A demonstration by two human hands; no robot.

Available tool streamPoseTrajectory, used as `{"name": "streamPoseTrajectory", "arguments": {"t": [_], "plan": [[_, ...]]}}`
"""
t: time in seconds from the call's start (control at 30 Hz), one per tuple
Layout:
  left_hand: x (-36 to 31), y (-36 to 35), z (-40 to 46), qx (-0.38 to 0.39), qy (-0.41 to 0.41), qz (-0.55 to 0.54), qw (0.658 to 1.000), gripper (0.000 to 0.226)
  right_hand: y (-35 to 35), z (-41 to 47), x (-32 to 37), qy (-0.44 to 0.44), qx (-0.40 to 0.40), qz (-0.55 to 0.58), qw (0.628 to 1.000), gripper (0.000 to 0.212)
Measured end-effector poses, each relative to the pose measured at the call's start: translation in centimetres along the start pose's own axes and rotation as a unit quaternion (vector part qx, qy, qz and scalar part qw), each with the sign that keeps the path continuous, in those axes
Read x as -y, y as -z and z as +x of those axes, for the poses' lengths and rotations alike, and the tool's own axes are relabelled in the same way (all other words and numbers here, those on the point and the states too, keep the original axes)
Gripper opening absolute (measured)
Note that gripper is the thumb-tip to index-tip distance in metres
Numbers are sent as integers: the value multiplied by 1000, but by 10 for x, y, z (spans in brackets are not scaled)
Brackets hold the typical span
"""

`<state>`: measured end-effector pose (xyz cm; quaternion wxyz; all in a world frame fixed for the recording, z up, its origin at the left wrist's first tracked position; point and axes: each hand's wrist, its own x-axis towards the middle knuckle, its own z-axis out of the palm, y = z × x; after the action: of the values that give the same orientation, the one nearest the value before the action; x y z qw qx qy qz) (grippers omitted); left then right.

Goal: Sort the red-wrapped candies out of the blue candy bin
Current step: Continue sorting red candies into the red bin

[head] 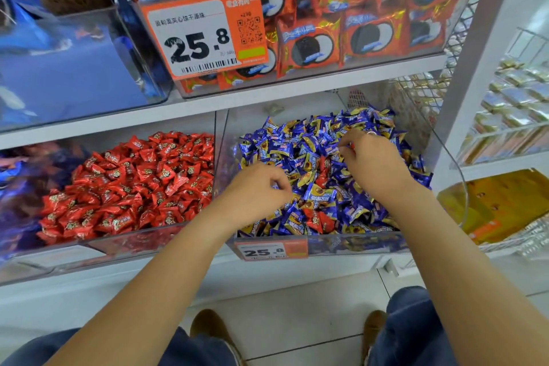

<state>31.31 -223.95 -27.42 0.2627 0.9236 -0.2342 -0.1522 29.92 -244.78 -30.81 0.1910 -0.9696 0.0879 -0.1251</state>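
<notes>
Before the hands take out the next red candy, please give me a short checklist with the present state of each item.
1. Red candies remain in the blue candy bin: ok, a red candy lies near the front.
2. Left hand free: cannot tell, fingers curled.
3. Right hand free: cannot tell, something red shows at its fingers.
4. Red candy bin within reach, beside on the left: ok.
5. Other red candies buried deeper: cannot tell.
</notes>
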Motion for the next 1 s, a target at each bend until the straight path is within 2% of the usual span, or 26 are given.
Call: {"name": "streamPoseTrajectory", "arguments": {"t": [0.07, 0.2, 0.3, 0.43, 0.57, 0.7, 0.8, 0.9, 1.0], "plan": [[-4, -14, 2, 56, -33, 1, 998, 18, 6, -6, 4, 25, 19, -14, 999, 25], [0, -36, 15, 166, -109, 21, 980, 40, 11, -19, 8, 54, 65, -44, 995, 36], [1, -40, 22, 184, -137, 37, 973, 39, 4, -18, 7, 91, 91, -57, 990, 49], [4, -47, 30, 158, -146, 69, 974, 19, -10, -12, 6, 104, 156, -70, 980, 67], [8, -55, 32, 131, -145, 68, 978, 20, -19, -6, 4, 77, 189, -72, 976, 66], [12, -53, 29, 106, -137, 14, 985, 18, -23, -5, 2, 75, 165, -70, 981, 47], [17, -43, 25, 56, -107, -34, 992, 21, -26, -6, -1, 69, 132, -56, 987, 31], [23, -28, 22, -11, -74, -65, 995, 21, -23, -5, -4, 60, 139, -12, 988, 27], [27, -13, 24, -46, -14, -148, 988, 14, -15, -4, -3, 47, 123, 51, 990, 26]]}}
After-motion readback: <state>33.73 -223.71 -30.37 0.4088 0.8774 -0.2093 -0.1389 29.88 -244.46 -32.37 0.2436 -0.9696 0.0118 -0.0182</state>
